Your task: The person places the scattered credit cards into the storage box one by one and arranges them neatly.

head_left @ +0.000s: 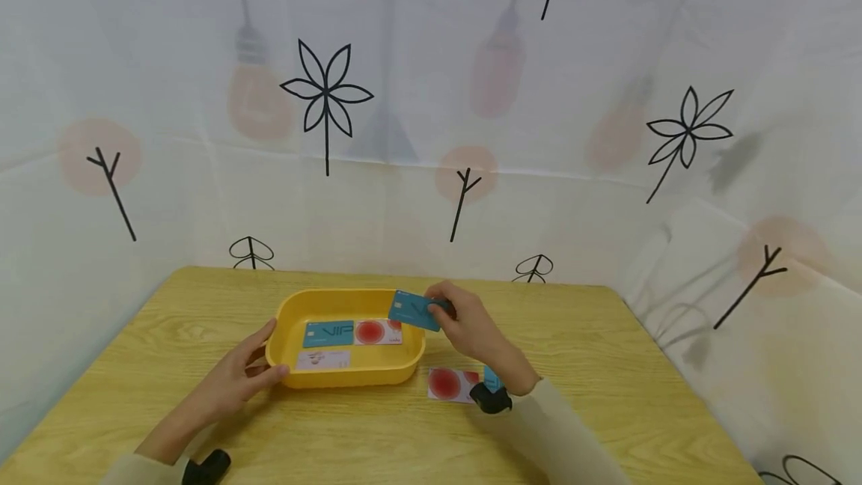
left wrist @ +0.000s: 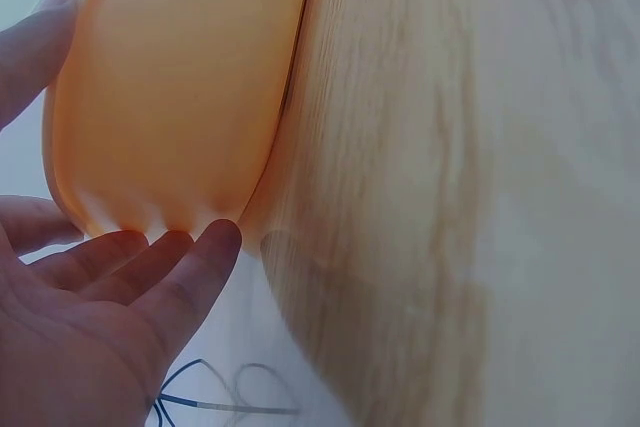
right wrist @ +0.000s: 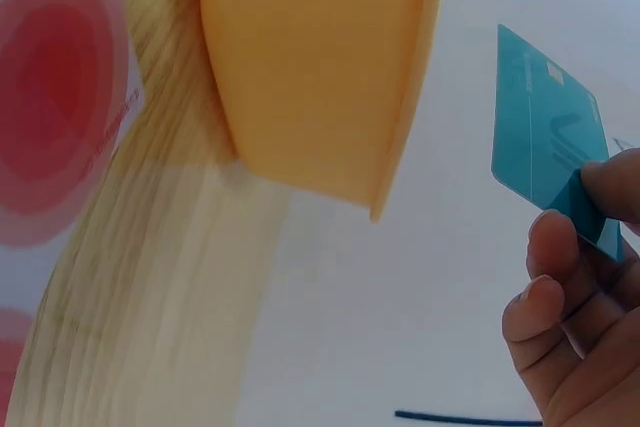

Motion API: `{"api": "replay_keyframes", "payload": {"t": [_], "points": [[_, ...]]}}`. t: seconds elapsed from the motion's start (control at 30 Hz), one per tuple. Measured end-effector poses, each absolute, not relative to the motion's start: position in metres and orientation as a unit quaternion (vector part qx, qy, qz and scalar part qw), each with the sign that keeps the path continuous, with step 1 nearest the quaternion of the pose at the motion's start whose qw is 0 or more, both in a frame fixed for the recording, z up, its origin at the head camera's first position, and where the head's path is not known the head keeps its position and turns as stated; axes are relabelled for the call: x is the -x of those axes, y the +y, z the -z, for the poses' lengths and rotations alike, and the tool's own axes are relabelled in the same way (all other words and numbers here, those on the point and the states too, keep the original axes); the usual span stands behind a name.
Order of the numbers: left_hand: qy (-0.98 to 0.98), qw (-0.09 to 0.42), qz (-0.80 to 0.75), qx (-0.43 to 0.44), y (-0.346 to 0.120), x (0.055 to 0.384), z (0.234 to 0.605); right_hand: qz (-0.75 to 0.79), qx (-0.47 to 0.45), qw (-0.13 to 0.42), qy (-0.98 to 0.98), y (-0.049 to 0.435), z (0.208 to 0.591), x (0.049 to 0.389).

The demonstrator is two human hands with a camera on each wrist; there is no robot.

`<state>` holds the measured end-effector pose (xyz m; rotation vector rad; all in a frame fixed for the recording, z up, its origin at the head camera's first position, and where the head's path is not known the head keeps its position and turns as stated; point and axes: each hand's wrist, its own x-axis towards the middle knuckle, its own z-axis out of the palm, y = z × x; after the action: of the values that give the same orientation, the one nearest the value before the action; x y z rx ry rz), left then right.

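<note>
My right hand (head_left: 468, 324) pinches a teal VIP card (head_left: 409, 308) between thumb and fingers, above the right end of the yellow plastic tray (head_left: 343, 378). In the right wrist view the card (right wrist: 545, 112) is tilted, its chip showing. My left hand (head_left: 236, 376) holds the tray's left end, fingertips (left wrist: 225, 237) against the outer wall and thumb at the rim. Inside the tray lie another teal VIP card (head_left: 319, 334), a white card with red circles (head_left: 370, 332) and a pale card (head_left: 323, 360) nearer the front.
On the wooden table (head_left: 377, 440), right of the tray, lies a second red-circle card (head_left: 446, 384). A blue card (head_left: 493, 378) beside it is partly hidden by my right wrist. A patterned white curtain (head_left: 404, 208) hangs behind the table and along its sides.
</note>
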<state>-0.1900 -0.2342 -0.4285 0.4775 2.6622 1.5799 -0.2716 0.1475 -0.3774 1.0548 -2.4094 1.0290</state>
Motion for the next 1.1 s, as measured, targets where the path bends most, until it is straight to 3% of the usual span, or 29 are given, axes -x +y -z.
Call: {"api": "replay_keyframes", "payload": {"t": [0.57, 1.1], "points": [[0.85, 0.007, -0.506, -0.148, -0.234, 0.191, 0.427, -0.307, -0.406, 0.126, -0.851, 0.112, 0.377, 0.27], [0.839, 0.016, -0.523, -0.152, -0.235, 0.19, 0.43, -0.273, -0.431, 0.022, -0.86, 0.101, 0.392, 0.275]]}}
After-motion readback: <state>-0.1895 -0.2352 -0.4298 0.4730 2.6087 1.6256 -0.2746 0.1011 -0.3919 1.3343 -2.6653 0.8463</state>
